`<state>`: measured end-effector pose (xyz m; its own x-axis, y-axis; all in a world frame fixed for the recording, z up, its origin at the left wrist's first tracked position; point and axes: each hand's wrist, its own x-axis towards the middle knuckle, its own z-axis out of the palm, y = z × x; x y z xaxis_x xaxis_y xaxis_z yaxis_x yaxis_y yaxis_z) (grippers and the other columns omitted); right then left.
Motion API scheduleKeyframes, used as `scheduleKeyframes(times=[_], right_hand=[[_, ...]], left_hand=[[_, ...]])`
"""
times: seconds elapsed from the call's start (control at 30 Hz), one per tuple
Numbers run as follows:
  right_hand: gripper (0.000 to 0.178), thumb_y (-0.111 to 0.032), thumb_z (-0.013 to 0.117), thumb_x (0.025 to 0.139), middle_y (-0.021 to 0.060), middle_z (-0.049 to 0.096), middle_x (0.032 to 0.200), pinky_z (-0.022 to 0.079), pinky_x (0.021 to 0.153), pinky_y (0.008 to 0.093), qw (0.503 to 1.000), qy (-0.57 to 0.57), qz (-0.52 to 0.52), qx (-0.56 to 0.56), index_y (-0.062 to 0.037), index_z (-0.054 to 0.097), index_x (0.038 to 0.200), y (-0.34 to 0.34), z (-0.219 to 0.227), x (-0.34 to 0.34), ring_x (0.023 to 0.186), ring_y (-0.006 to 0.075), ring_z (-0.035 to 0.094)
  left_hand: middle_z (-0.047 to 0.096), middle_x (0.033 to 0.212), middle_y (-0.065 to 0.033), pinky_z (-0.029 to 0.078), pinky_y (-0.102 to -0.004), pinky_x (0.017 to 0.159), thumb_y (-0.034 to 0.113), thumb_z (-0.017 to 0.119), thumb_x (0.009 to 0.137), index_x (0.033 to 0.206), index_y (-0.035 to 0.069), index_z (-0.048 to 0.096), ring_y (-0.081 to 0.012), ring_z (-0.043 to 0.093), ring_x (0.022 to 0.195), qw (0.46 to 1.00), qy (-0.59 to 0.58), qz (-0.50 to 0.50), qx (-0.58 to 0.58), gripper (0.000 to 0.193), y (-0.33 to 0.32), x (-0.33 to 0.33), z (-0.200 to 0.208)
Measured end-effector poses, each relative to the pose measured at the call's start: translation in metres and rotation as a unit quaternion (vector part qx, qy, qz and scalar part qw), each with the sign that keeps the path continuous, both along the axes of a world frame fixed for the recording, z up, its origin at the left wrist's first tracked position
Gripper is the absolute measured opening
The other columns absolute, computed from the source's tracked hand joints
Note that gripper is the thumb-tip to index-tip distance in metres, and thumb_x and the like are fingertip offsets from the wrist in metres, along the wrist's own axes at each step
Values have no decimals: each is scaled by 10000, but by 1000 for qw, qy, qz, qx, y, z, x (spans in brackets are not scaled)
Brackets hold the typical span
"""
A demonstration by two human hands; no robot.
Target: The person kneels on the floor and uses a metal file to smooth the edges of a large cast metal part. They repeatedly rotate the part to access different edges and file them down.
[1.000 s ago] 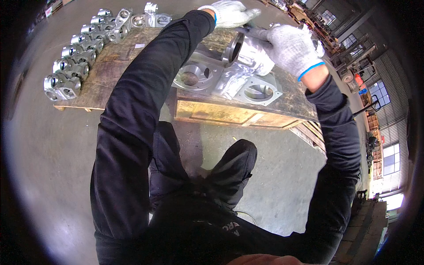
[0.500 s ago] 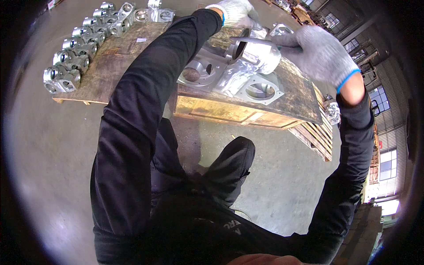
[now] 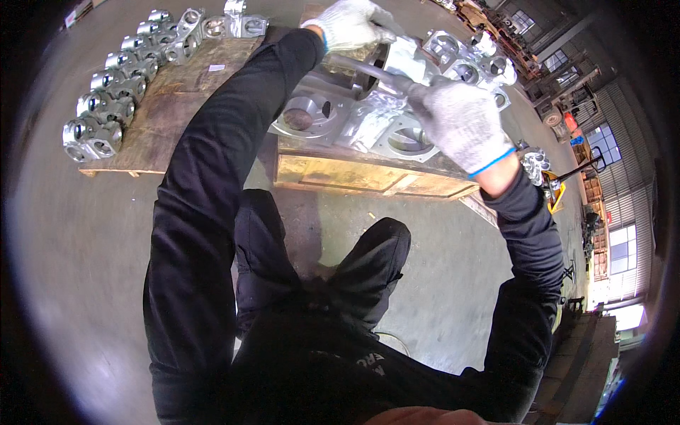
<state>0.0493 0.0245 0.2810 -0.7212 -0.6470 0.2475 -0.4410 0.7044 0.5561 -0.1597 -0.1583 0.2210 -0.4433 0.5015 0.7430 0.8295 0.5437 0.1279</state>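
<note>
A large silvery metal casting (image 3: pixel 404 62), with a round bore and flat flanges with holes, rests on a wooden crate. My left hand (image 3: pixel 354 27), in a white knit glove, lies over its far upper edge with the fingers curled down against it. My gloved right hand (image 3: pixel 457 120) is closed around a long, slim grey file-like bar (image 3: pixel 365 69). The bar slants from that hand across the mouth of the bore toward the left, its far end partly inside or behind the rim. Whether its surface touches the bore wall I cannot tell.
Several similar smaller castings (image 3: pixel 106 110) stand in rows on the left of the worn wooden tabletop (image 3: pixel 177 95). More castings (image 3: pixel 464 69) sit beyond my right hand. A yellow pallet jack (image 3: pixel 556 195) stands at the right. My legs are below the crate's front (image 3: pixel 340 173).
My right hand has come left and down, carrying the bar farther left across the bore. My left hand has moved slightly left. The whole view has also shifted a little.
</note>
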Motion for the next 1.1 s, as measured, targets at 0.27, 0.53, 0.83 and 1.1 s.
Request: scheduleKeyframes(times=[0.27, 0.53, 0.83, 1.1], right_hand=[[325, -220, 694, 918, 138, 705, 737, 559, 620, 390, 991, -3, -133, 2, -229, 766, 1235, 1, 35, 5, 670, 282, 717], [303, -247, 662, 946, 158, 745, 903, 586, 779, 425, 992, 11, -123, 10, -231, 766, 1230, 3, 52, -18, 837, 329, 734], [271, -334, 669, 959, 147, 757, 923, 590, 820, 438, 999, -30, -26, -2, -162, 796, 1126, 2, 65, -30, 889, 335, 739], [235, -240, 663, 955, 145, 737, 947, 572, 823, 447, 998, -53, -13, 11, -163, 789, 1138, 28, 43, -28, 920, 333, 723]], left_hand=[[759, 1114, -178, 570, -402, 900, 418, 632, 1027, 1365, 96, 639, -347, 738, 1018, 990, 15, 94, 105, 467, -92, -24, -57], [485, 1573, -204, 329, -352, 1219, 621, 644, 971, 1554, -50, 394, -258, 451, 1468, 816, -469, -40, 336, 923, -168, 19, -208], [520, 1506, -294, 387, -387, 1162, 644, 639, 963, 1555, -105, 331, -340, 497, 1420, 827, -423, 10, 369, 1003, -109, -6, -272], [706, 1194, -218, 513, -442, 957, 542, 775, 899, 1335, 0, 570, -351, 682, 1096, 825, -335, 175, 421, 725, -53, 115, -242]])
